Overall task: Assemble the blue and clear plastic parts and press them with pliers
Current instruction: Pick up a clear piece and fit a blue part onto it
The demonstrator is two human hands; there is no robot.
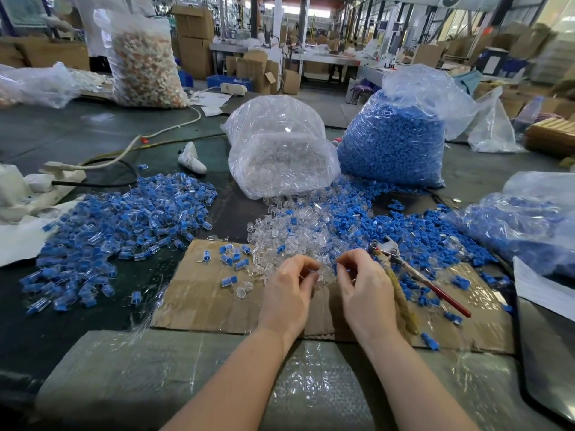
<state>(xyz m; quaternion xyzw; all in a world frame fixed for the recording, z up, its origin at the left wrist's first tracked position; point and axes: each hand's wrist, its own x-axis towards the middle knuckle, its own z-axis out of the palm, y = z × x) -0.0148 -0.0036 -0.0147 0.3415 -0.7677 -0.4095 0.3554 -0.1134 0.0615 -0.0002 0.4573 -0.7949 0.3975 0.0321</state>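
Note:
My left hand point(289, 290) and my right hand point(364, 284) hover close together over a cardboard sheet point(199, 293), fingers curled. The left fingertips pinch a clear plastic part point(322, 276). The right fingertips pinch something small with a hint of blue, mostly hidden. Just beyond them lies a heap of loose clear parts point(289, 234), and to its right a spread of loose blue parts point(413, 231). Pliers point(417, 275) with a red handle and a wrapped handle lie on the cardboard right of my right hand. A large pile of assembled blue-and-clear pieces point(118, 225) covers the left side.
An open bag of clear parts point(280, 150) and a full bag of blue parts point(395, 135) stand behind the heaps. Another bag with blue parts point(529, 219) lies at the right. A white power strip with cables point(53, 175) sits at the left. Bubble wrap point(217, 377) covers the near edge.

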